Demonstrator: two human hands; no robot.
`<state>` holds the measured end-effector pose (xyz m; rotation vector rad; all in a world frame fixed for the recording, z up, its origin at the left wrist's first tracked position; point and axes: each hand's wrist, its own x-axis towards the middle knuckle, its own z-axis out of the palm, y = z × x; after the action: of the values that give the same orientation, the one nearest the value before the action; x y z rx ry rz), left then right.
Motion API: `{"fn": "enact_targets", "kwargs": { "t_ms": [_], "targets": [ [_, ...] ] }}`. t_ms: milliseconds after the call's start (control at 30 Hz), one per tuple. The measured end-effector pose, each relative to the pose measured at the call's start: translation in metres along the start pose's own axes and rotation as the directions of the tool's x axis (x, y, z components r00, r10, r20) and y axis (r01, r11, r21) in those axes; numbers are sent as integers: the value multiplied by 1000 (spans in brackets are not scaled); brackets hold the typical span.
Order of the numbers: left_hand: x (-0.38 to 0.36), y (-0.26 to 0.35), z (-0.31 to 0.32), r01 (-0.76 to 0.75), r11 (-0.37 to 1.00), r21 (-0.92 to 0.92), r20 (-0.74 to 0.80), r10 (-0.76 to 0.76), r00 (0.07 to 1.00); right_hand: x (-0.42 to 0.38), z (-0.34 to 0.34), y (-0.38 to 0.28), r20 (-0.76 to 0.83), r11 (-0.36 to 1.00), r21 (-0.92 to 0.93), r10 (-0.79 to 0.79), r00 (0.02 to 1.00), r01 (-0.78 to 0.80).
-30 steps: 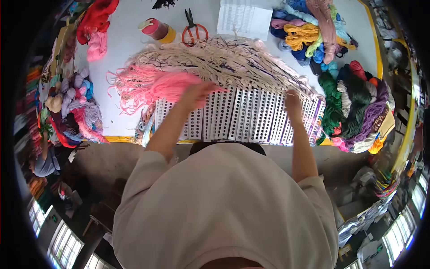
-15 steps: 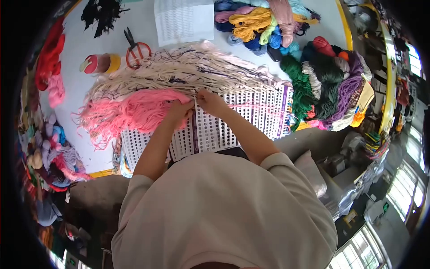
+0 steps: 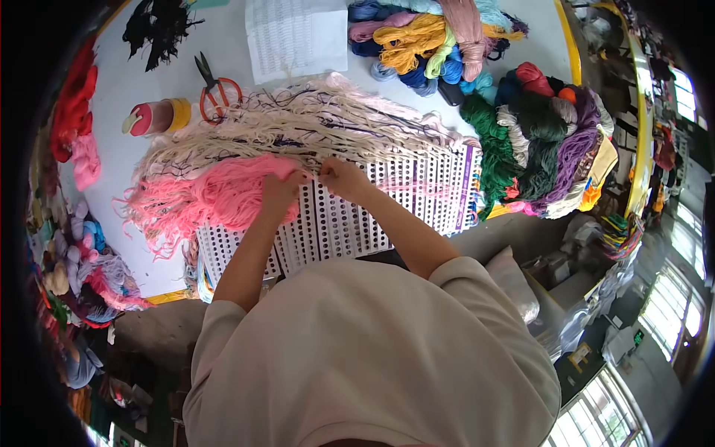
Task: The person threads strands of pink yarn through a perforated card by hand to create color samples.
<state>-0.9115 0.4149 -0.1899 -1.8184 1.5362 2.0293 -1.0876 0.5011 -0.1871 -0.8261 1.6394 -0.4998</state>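
My left hand (image 3: 283, 191) is closed at the right end of a thick bundle of pink yarn (image 3: 227, 195), fingertips at the upper edge of white perforated cards (image 3: 350, 223). Just to its right, my right hand (image 3: 344, 179) is pinched over the same edge; whatever thin thing sits between its fingers is too small to make out. The cards stand side by side in a row with rows of round holes, and one at the right end has a purple band. Behind both hands spreads a mass of cream and dark yarn strands (image 3: 298, 119). Faint pink threads cross the cards on the right.
Red-handled scissors (image 3: 216, 93) and a red-and-yellow thread cone (image 3: 156, 117) lie at the back left. A printed sheet (image 3: 296, 37) lies behind the strands. Colored yarn skeins (image 3: 417, 41) are piled at the back, more skeins (image 3: 540, 119) at the right. Black yarn (image 3: 158, 30) lies far left.
My left hand has moved left, away from my right hand, so the gap between them is wider. The whole view has shifted slightly.
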Motion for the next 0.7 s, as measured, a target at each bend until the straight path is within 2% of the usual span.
{"fn": "enact_targets", "kwargs": {
  "t_ms": [33,67,100,133,167,233,267,300,333,367,433,467,533,567,600,633,667,700],
  "targets": [
    [-6,4,-4,-44,960,-278,-21,39,999,1,0,1,11,1000,6,7,1000,-7],
    [-6,1,-4,-42,960,-279,-19,38,999,3,2,4,4,1000,-26,0,1000,0],
    [-8,0,-2,107,840,-532,89,-70,994,3,2,4,5,1000,-27,1,1000,-1],
    [-8,-1,-2,257,638,-726,219,-141,966,5,3,4,10,1000,-19,17,1000,-17],
    [-11,-2,-2,257,636,-727,217,-142,966,5,3,4,17,999,-10,34,999,-34],
    [-21,12,2,403,545,-735,523,78,849,9,7,16,16,999,26,-18,1000,18],
    [-24,20,5,402,543,-737,522,81,849,12,8,22,10,996,63,-69,998,68],
    [-27,29,9,349,729,-589,498,-14,867,11,8,22,10,996,60,-69,998,68],
    [-29,34,13,296,869,-398,448,-97,889,11,7,23,65,940,336,-75,995,49],
    [-28,35,18,293,867,-402,445,-95,890,11,6,24,117,811,585,-95,989,9],
    [-23,36,24,151,982,-113,358,-102,928,10,-1,23,136,817,577,-69,988,-22],
    [-21,37,22,149,982,-114,355,-100,929,11,-4,22,151,820,571,-42,988,-52],
    [-19,39,16,-31,1000,-7,401,31,916,13,-3,27,182,837,545,-66,981,-44],
    [-16,39,13,-40,999,-4,402,38,915,15,-5,28,206,855,517,-89,975,-31],
    [-14,39,12,2,999,37,441,-18,897,14,-7,26,196,856,516,-90,976,-25],
    [-12,38,14,43,996,81,478,-77,875,12,-7,25,197,835,550,-91,976,-33],
    [-11,37,15,34,996,82,486,-70,871,11,-8,24,196,812,582,-94,976,-39],
    [-17,39,17,-14,977,214,435,-82,897,12,-6,25,185,813,581,-93,978,-33]
  ]
}}
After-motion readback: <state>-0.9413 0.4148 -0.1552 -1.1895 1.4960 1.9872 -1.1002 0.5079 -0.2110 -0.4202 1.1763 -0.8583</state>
